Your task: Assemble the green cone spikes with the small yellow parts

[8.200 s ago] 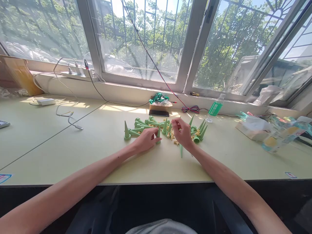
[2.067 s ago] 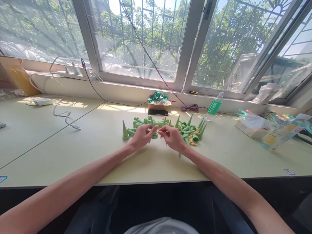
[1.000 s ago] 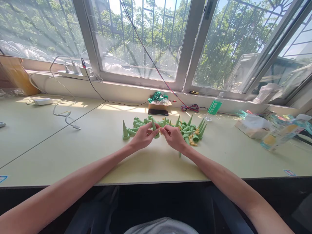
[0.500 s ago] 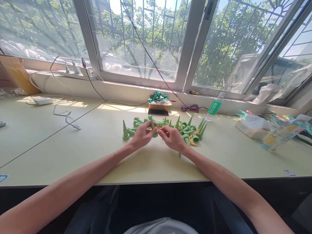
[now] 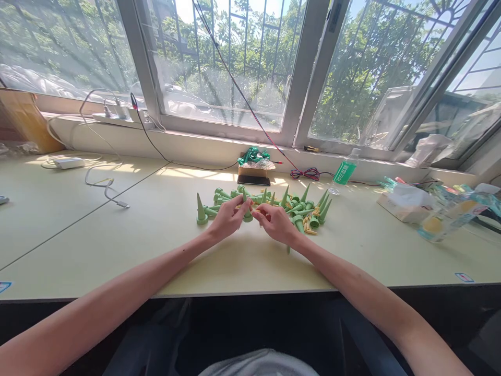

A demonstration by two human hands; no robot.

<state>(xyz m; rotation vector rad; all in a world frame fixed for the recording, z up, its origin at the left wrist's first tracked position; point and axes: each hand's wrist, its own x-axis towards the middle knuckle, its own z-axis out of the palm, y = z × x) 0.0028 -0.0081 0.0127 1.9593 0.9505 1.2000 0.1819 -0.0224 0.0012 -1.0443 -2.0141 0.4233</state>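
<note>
A heap of green plastic cones (image 5: 297,206) mixed with small yellow pieces (image 5: 310,228) lies on the pale table (image 5: 164,245) in front of me. My left hand (image 5: 227,219) pinches one green cone (image 5: 246,211), its tip pointing up. My right hand (image 5: 276,222) is closed just to its right, fingertips meeting the left hand's at the cone's base; what those fingers pinch is too small to name. One green cone (image 5: 201,209) stands upright alone at the heap's left. A thin green spike (image 5: 288,249) pokes out below my right wrist.
Behind the heap are a small box with a black phone (image 5: 255,179), a green-labelled bottle (image 5: 344,172) and red-black wires (image 5: 305,174). Plastic-wrapped goods (image 5: 442,209) lie at the right. A white charger and cable (image 5: 105,188) lie at the left.
Both hands have stayed together at the heap's near edge. The held cone has dropped slightly and the fingertips have shifted a little around its base.
</note>
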